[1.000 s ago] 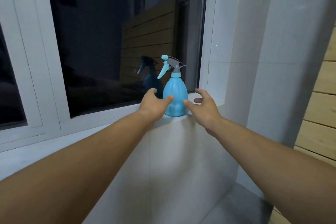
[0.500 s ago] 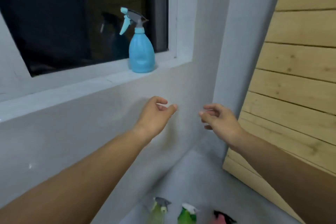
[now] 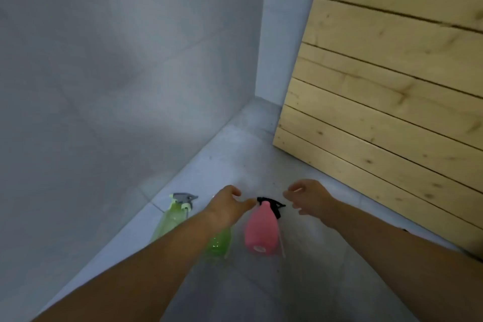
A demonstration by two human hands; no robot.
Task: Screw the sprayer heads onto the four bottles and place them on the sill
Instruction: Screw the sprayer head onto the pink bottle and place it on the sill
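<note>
Three spray bottles lie on the grey floor below me. A pink bottle [image 3: 261, 232] with a black sprayer head [image 3: 270, 204] lies in the middle. A pale green bottle [image 3: 170, 219] with a grey sprayer head [image 3: 184, 197] lies to its left by the wall. A brighter green bottle [image 3: 219, 243] lies between them, mostly hidden under my left forearm. My left hand [image 3: 227, 206] hovers over the pink bottle's neck, fingers apart and empty. My right hand [image 3: 309, 197] hangs just right of the black head, fingers loosely curled, holding nothing. The sill and blue bottle are out of view.
A grey tiled wall [image 3: 117, 86] rises on the left and meets the floor [image 3: 261, 295] in a corner ahead. A panel of light wooden planks [image 3: 379, 99] leans on the right, its lower edge close to my right arm.
My view has dropped from the sill and blue bottle to the floor. Both hands have come down from the sill and now hang over the pink bottle.
</note>
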